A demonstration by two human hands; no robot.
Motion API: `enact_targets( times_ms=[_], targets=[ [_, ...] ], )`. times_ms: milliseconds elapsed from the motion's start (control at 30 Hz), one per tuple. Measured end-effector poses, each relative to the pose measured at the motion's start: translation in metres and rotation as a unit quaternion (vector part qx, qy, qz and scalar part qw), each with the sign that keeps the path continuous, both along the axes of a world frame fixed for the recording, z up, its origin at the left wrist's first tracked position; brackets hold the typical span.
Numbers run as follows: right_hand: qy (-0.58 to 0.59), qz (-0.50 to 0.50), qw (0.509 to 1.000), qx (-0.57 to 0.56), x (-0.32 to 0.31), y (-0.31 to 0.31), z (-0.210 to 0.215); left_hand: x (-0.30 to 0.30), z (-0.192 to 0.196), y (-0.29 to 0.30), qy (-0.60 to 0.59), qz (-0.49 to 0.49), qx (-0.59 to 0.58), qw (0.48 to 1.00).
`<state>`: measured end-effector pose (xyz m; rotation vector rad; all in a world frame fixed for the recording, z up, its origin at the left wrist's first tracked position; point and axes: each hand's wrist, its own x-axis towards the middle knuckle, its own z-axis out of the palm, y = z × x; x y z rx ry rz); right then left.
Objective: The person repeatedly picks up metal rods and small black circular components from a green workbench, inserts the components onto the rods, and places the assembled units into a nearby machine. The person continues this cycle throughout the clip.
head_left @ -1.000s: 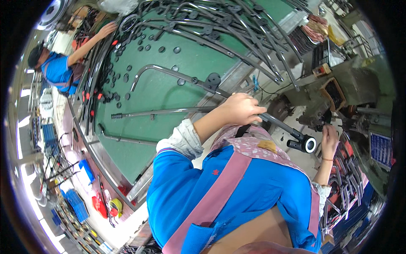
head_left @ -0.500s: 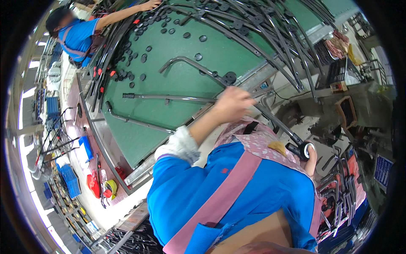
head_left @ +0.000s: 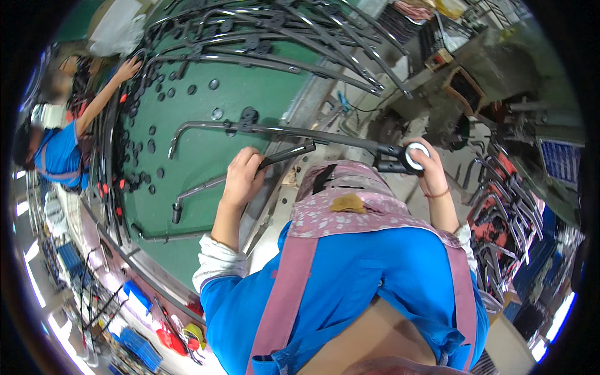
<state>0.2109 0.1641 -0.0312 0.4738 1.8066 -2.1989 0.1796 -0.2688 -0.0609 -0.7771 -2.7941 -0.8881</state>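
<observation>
Left hand (head_left: 242, 178) fingers wrapping a bent metal tube (head_left: 206, 187), right hand (head_left: 431, 170) fingers pinching a black cap (head_left: 409, 157); the long tube is risking sliding off the green tabletop (head_left: 200, 144)

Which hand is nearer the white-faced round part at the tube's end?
Right. The right hand is touching the white-faced round part; the left hand grips a bent metal tube over the green table.

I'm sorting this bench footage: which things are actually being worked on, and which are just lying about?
In hand:
- left hand gripping a bent metal tube
- right hand on a black roll with white end

Lying about:
- long tube on the green table
- black discs
- tube pile
</observation>
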Motion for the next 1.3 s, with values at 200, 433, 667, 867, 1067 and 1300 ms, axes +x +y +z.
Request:
enact_targets(
  times_ms=[200,433,667,867,1067,1300],
  targets=[
    [0.007,-0.023,0.999,-0.048,-0.026,-0.024,0.023,-0.01,0.01,0.046,-0.033,-0.075,-0.012,0.997],
    [0.015,-0.038,0.998,-0.056,-0.038,-0.039,0.022,-0.01,0.01,0.071,0.009,-0.091,-0.02,0.996],
    [0.043,-0.025,0.998,-0.045,-0.043,-0.045,0.022,-0.011,0.014,0.08,0.023,-0.078,-0.001,0.997],
    [0.048,-0.025,0.998,-0.043,-0.046,-0.049,0.024,-0.015,0.014,0.079,0.021,-0.07,0.019,0.997],
    [0.037,-0.031,0.997,-0.056,-0.048,-0.05,0.02,-0.018,0.019,0.082,0.011,-0.101,-0.002,0.995],
    [0.099,-0.023,0.995,-0.009,-0.046,-0.067,0.034,-0.025,0.034,0.1,0.015,-0.119,0.017,0.993]
  ],
)
